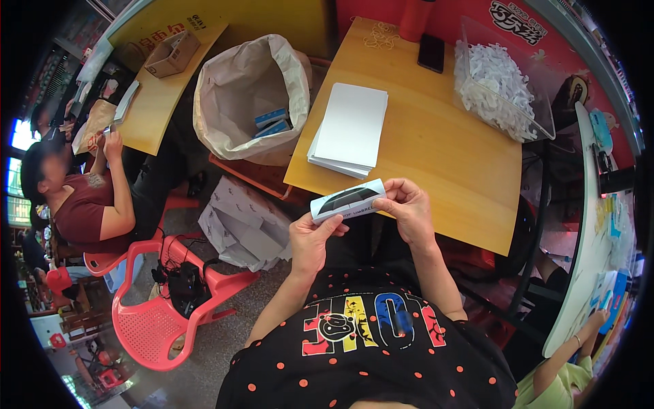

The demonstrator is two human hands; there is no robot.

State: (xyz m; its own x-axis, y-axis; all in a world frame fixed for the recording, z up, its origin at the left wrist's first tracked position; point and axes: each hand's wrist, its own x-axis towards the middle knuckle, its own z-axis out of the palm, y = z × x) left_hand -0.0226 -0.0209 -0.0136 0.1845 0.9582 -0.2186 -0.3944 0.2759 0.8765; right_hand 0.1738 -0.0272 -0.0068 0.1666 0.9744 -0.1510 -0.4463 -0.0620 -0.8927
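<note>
Between my two hands is a curled card (346, 202), pale blue-white with a picture of a dark umbrella and some print. My left hand (315, 240) pinches its left lower end between thumb and fingers. At its right end, my right hand (407, 206) grips it with the thumb in front. The card is held just off the near edge of the wooden table (436, 198). Beyond it on the table lies a stack of white cards (351, 123), blank on the side facing up, with uneven edges at the bottom.
A clear bin of small white pieces (497, 85), a black phone (431, 54), a red cylinder (415, 19) and rubber bands (380, 34) are on the table. A large white sack (208, 112) holds blue boxes (272, 123). Left are a red chair (146, 327) and a seated person (88, 204).
</note>
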